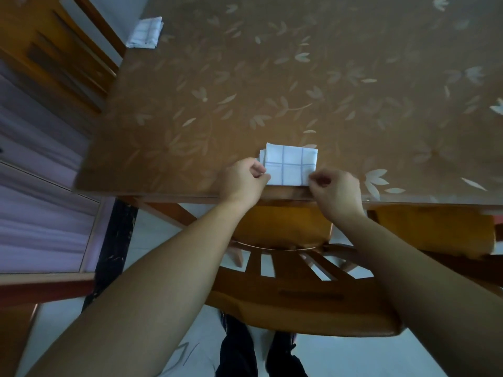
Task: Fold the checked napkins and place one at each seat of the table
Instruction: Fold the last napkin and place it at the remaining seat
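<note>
Head view shows the left hand (242, 178) and right hand (337, 191), fingers curled, each pinching a near corner of the folded checked napkin (290, 164) lying between them at the table (245, 91) edge, with a second folded napkin (145, 32) far ahead-left.

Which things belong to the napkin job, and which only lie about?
Job: folded white napkin with blue checks, pinched by left hand and right hand; second folded checked napkin, far left corner; brown leaf-patterned table; orange wooden chair.
Lying about: purple panel at left; pale floor.
</note>
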`<state>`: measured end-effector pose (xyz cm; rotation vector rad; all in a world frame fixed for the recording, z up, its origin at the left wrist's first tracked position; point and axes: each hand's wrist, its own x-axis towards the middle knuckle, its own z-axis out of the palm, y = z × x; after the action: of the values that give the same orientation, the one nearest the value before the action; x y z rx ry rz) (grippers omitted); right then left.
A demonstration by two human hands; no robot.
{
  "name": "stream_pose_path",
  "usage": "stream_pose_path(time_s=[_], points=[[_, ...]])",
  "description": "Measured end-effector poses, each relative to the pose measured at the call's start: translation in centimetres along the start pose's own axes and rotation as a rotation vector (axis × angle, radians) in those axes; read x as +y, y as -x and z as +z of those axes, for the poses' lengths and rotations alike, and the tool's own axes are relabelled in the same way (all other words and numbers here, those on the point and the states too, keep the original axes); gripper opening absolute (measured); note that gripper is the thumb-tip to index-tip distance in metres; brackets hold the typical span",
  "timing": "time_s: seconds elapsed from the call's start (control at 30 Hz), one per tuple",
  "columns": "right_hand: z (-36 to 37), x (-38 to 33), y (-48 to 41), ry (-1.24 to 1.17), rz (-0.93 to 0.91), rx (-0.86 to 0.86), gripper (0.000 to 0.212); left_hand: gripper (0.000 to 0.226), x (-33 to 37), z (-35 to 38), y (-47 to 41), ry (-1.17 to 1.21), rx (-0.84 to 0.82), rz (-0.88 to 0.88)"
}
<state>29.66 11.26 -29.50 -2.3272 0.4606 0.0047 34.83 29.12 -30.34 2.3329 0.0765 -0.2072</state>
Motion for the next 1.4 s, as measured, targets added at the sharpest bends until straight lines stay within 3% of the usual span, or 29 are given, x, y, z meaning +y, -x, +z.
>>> stream_pose_path(time_s=[0.5, 1.4], points=[[-0.07, 0.59, -0.18, -0.002, 0.018, -0.063, 0.022, 0.017, 0.02, -0.79, 0.43, -0.085, -0.136, -0.094], [0.31, 0.58, -0.20, 0.027, -0.013, -0.069, 0.024, 0.009, 0.09, -0.82, 0.63, -0.121, -0.087, -0.051]])
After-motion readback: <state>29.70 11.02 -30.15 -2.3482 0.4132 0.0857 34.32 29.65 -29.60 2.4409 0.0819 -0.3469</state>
